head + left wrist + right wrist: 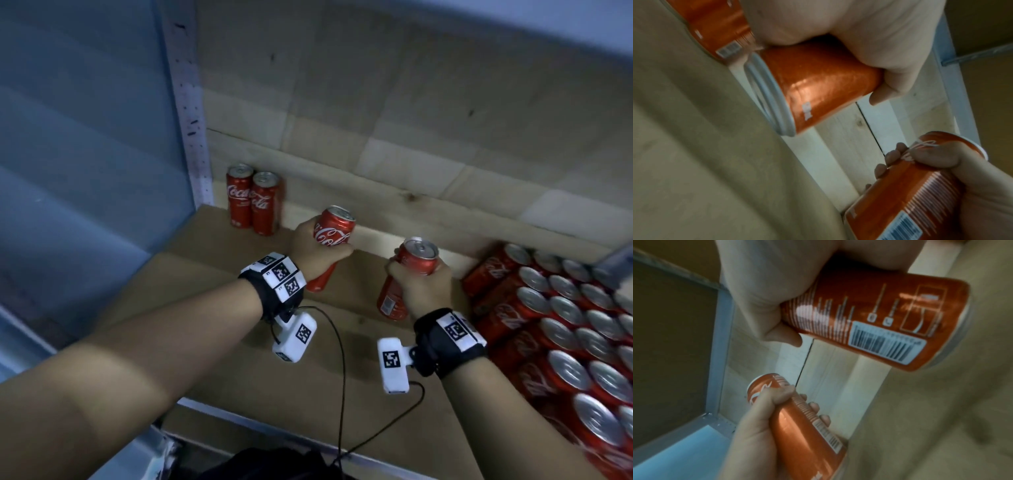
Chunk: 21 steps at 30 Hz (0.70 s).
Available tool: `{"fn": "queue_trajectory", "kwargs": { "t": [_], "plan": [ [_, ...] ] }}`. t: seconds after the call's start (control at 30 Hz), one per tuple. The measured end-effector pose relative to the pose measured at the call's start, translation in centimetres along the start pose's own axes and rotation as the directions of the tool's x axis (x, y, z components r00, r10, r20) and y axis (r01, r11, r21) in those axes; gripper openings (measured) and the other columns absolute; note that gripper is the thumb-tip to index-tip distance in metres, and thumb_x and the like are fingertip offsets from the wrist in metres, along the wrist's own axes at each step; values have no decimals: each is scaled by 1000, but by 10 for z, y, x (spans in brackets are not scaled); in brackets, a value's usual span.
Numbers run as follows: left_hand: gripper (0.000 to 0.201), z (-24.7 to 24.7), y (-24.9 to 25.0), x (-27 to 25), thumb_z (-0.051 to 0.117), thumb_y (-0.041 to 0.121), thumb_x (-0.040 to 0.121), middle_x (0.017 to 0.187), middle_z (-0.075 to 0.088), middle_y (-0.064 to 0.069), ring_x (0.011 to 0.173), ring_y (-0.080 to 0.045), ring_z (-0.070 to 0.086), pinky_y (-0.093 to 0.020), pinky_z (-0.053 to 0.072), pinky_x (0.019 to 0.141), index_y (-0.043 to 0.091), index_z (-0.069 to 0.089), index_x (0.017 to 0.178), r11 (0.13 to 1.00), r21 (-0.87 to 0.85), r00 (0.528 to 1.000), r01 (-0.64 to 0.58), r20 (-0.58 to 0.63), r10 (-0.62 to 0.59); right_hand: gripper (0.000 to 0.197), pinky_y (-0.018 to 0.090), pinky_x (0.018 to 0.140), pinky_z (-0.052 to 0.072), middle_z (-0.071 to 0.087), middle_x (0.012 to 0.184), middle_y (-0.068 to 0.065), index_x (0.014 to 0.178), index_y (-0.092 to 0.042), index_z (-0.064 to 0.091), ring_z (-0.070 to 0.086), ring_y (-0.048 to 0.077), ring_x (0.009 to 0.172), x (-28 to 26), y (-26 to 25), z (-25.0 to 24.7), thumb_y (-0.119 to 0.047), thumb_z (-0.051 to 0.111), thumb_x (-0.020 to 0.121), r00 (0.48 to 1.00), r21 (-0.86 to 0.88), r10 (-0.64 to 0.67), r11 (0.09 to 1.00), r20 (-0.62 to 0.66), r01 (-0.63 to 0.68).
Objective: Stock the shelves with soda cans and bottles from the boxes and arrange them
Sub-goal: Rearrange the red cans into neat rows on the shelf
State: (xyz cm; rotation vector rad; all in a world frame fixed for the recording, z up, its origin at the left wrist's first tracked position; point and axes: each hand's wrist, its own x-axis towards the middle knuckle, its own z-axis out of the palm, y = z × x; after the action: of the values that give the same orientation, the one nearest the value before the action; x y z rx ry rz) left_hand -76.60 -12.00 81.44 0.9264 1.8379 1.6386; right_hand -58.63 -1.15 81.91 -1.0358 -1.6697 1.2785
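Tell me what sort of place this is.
Likely a shop stockroom or store aisle: a metal-framed shelf lined with brown cardboard, two slim red cola cans standing at its back, and a packed block of red cans on the right.

cardboard-lined shelf (219,329), two upright cans (253,204)

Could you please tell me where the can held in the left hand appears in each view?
Head: left-held can, centre, tilted.
Left wrist: top centre, base showing.
Right wrist: bottom centre.
Shared landmark: the right-held can.
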Motion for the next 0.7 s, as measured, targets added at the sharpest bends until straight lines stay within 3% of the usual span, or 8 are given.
{"fn": "queue_trajectory", "kwargs": {
  "t": [0.03,0.1,0.27,0.37,0.47,0.53,0.6,0.7],
  "plan": [
    [28,10,1,-2,85,18,74,85,72,4,77,-7,69,-22,52,72,21,69,97,1000,17,1000,4,3,-4,21,18,66,55,73,74,-4,88,-15,75,68,5,63,-5,2,-11,-11,86,71,1000,-14,5,1000,-19,-6],
    [26,31,4,-7,85,19,73,82,72,4,77,-10,69,-27,54,74,22,68,92,1000,21,1000,11,25,-12,27,22,67,57,75,74,-3,86,-14,75,71,11,68,-16,10,-33,-21,88,62,998,-22,20,1000,-53,-21],
    [34,87,5,-25,86,18,71,87,71,4,82,-14,69,-28,53,75,27,65,97,1000,3,993,15,114,-15,25,16,61,51,70,72,-5,84,-15,68,65,2,62,-48,32,-84,3,83,72,994,-1,33,999,-106,-33],
    [46,120,2,-38,88,13,73,93,69,7,84,-4,66,-14,48,71,21,63,110,999,18,991,36,128,-38,29,21,67,54,73,80,-1,88,-15,67,68,6,69,-67,44,-101,-3,87,71,988,22,30,999,-152,-26],
    [44,146,-2,-47,86,9,74,89,70,7,79,-2,65,-12,50,70,13,66,112,994,42,982,100,155,-105,37,18,64,54,72,83,-4,97,-17,66,67,1,67,-84,56,-107,-6,90,72,986,87,80,994,-149,-67],
    [38,158,-7,-54,84,6,75,86,69,7,79,-4,65,-18,53,80,14,68,109,985,71,974,156,155,-165,36,14,57,51,70,79,-6,96,-19,64,65,-2,63,-92,59,-107,-3,88,74,989,121,88,990,-120,-73],
    [36,167,-15,-60,85,11,73,86,71,6,85,-12,69,-27,52,86,17,71,106,975,114,971,191,121,-204,36,16,62,52,70,83,-4,98,-17,63,66,0,69,-95,63,-109,-4,88,74,992,111,62,993,-107,-50],
    [35,170,-19,-68,84,20,72,87,72,6,84,-10,68,-23,49,77,19,73,105,966,173,975,194,73,-209,45,10,71,49,69,95,-10,108,-25,59,66,-7,81,-100,66,-116,-13,89,76,998,56,47,997,-45,-44]
  ]
}}
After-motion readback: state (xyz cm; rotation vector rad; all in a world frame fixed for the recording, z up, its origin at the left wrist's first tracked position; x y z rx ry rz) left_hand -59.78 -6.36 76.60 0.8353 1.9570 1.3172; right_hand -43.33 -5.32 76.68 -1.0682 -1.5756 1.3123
